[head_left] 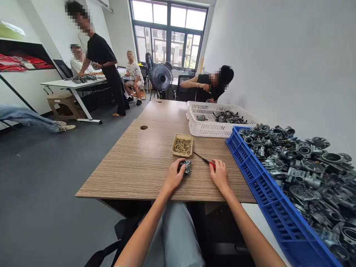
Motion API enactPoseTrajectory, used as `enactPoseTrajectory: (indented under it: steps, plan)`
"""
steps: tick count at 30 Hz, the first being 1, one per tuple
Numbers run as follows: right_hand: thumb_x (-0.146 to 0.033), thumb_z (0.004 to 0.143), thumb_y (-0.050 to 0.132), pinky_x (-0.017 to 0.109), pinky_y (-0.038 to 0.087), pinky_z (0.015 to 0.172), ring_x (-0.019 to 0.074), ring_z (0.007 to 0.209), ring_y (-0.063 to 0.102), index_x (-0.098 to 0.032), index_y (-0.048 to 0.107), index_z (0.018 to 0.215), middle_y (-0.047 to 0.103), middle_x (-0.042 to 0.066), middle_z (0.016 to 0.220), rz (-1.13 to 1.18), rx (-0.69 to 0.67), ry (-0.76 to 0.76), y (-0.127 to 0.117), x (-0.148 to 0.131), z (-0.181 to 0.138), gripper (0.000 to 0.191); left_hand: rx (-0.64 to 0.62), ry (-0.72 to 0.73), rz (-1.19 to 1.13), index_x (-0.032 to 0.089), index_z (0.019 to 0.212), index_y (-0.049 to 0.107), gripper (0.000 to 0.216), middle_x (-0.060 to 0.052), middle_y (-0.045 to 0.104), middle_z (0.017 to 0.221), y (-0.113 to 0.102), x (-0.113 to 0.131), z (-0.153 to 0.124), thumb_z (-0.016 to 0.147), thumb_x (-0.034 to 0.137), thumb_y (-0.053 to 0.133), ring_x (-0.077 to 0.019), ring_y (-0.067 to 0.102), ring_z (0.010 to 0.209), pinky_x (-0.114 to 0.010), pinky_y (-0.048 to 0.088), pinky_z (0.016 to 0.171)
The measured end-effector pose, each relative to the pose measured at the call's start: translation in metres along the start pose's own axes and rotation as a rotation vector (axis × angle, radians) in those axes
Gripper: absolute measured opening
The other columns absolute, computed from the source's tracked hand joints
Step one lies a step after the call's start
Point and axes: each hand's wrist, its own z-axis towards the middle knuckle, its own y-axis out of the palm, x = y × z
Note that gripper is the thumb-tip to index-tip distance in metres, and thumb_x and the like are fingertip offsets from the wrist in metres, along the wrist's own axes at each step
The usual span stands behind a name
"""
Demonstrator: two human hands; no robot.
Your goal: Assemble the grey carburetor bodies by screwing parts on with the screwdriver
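Note:
My left hand [174, 174] is closed around a small grey metal carburetor [187, 168] resting on the wood-grain table [133, 163]. Its fingers lie over the top and left side of the part, so much of that side is hidden. To the right, my right hand [219, 173] is wrapped over the red handle of a screwdriver [205, 160]. The screwdriver's dark shaft points up and left, its tip close to a small tan tray [174, 151] of brass-coloured screws [183, 146]. That tray sits just beyond the carburetor.
A blue crate [257, 181] heaped with carburetors [308, 163] stands along my right. Behind it is a white basket [210, 129] with more metal parts. Someone [213, 87] works at the table's far end. A fan [161, 77] and several people are farther back.

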Motion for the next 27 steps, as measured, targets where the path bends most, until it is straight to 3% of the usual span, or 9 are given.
enactPoseTrajectory:
  steps: [3,6,9,14,23,27]
  plan:
    - [-0.043,0.110,0.043,0.054,0.046,0.111,0.0336,0.121,0.059,-0.020,0.065,0.128,0.069,0.017,0.127,-0.003,0.011,-0.061,0.008,-0.032,-0.008,0.036,0.133,-0.015,-0.031,0.023,0.128,0.071,0.033,-0.011,0.075,0.131,-0.001,-0.004,0.001,0.108,0.042,0.050,-0.0278,0.068,0.127,-0.048,0.050,0.115]
    - [-0.045,0.112,0.045,0.048,0.047,0.114,0.0299,0.126,0.060,-0.022,0.063,0.133,0.069,0.014,0.131,0.013,-0.064,-0.156,0.023,-0.071,-0.014,0.036,0.295,-0.075,-0.071,0.023,0.121,0.069,0.036,-0.012,0.074,0.125,-0.004,-0.009,0.003,0.111,0.045,0.042,-0.0268,0.067,0.123,-0.046,0.050,0.114]
    - [-0.046,0.112,0.047,0.047,0.048,0.115,0.0297,0.129,0.059,-0.023,0.061,0.137,0.068,0.013,0.136,0.007,-0.124,-0.206,0.037,-0.103,-0.013,0.037,0.374,-0.114,-0.107,0.024,0.117,0.068,0.038,-0.010,0.072,0.120,-0.007,-0.012,0.003,0.112,0.048,0.039,-0.0259,0.067,0.118,-0.044,0.052,0.110]
    - [-0.047,0.109,0.055,0.048,0.050,0.112,0.0321,0.129,0.060,-0.023,0.066,0.133,0.066,0.015,0.139,-0.085,-0.227,-0.217,0.049,-0.131,-0.001,0.036,0.394,-0.114,-0.137,0.024,0.114,0.066,0.037,-0.010,0.071,0.117,-0.006,-0.015,0.002,0.113,0.047,0.038,-0.0249,0.067,0.115,-0.044,0.052,0.107]
    - [-0.048,0.106,0.061,0.039,0.058,0.090,0.0318,0.122,0.061,-0.025,0.070,0.124,0.071,0.013,0.127,-0.315,-0.400,-0.190,0.052,-0.154,0.004,0.030,0.367,-0.121,-0.192,0.023,0.113,0.066,0.038,-0.011,0.071,0.118,-0.006,-0.018,0.003,0.112,0.049,0.039,-0.0261,0.069,0.115,-0.045,0.054,0.107]
    - [-0.046,0.106,0.059,0.037,0.058,0.089,0.0300,0.122,0.061,-0.024,0.071,0.122,0.070,0.013,0.126,-0.380,-0.432,-0.195,0.052,-0.160,0.009,0.030,0.350,-0.108,-0.168,0.023,0.111,0.068,0.040,-0.011,0.071,0.115,-0.008,-0.016,0.002,0.112,0.050,0.040,-0.0264,0.068,0.114,-0.045,0.054,0.107]
